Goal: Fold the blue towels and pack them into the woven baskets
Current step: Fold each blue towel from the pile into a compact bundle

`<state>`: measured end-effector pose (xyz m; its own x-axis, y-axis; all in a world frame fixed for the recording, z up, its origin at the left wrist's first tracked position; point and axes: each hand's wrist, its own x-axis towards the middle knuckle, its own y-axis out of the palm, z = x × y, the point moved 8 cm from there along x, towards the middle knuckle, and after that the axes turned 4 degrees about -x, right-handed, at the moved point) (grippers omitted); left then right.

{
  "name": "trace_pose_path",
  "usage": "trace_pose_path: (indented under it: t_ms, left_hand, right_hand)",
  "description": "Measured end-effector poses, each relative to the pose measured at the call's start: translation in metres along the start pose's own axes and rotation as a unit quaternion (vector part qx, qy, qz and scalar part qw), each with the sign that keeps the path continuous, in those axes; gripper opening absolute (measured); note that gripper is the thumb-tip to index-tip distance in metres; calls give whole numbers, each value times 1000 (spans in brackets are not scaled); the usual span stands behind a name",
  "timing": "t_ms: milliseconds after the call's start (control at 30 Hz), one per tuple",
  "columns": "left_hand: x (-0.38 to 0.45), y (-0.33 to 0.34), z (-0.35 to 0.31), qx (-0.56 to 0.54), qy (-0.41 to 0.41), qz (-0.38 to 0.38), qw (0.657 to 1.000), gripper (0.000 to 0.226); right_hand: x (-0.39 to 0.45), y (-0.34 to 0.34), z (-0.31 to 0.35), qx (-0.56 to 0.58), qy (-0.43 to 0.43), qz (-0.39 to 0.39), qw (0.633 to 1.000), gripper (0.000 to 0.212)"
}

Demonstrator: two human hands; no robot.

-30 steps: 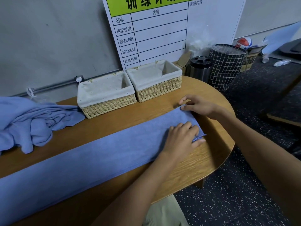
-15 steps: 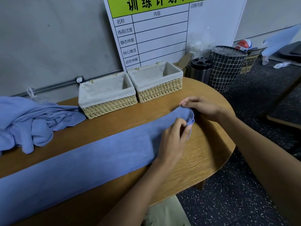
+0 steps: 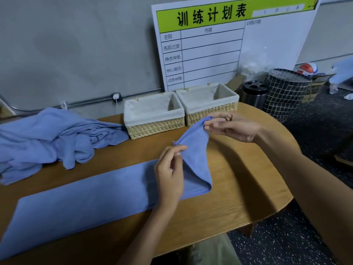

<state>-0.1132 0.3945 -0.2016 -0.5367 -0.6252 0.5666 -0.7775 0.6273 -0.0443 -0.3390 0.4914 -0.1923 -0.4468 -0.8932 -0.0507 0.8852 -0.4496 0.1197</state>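
A: Grip status?

B: The near corner of the long blue folded towel is pinched between thumb and fingertips of the left hand. The far corner is pinched by the right hand. Both grips are clamped on the cloth.

A: Towel position?

B: The gripped end is lifted off the rounded wooden surface and turned back over the flat strip, which is laid out leftward from the grips.

A: Baskets?

B: Two cloth-lined woven baskets are set side by side beyond the grips: the left basket and the right basket, touching. The right one is just behind the right hand's grip.

A: Anything else noted?

B: A crumpled heap of blue towels is seen well left of the grips. A green-headed white chart board is propped behind the baskets.
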Motion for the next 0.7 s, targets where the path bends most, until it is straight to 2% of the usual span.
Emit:
trace_pose_path:
  t_ms: [100,167,233,267,400,500,700]
  left_hand:
    - [3,-37,-6,-20,-10,-28,999,14]
    - [4,-61,-7,-20,-23,-53,998,7]
    - [4,-88,-5,-15,-57,-85,995,16]
    - [4,-102,-5,-20,-69,-98,993,20]
    - [-2,-151,-10,-16,-100,-109,989,34]
    - [-10,-186,-14,8,-100,-109,989,33]
    - [-17,-247,-8,97,-118,-94,984,30]
  right_hand:
    - [26,45,16,-118,-28,13,992,49]
    - [42,80,28,-191,-66,8,979,28]
    - [55,116,38,-247,-103,19,963,5]
    - [62,134,41,-262,-119,28,957,3]
    - [85,194,38,-270,-157,56,948,10]
    - [99,242,25,-256,-165,87,949,13]
    - [126,315,1,-282,-197,60,937,16]
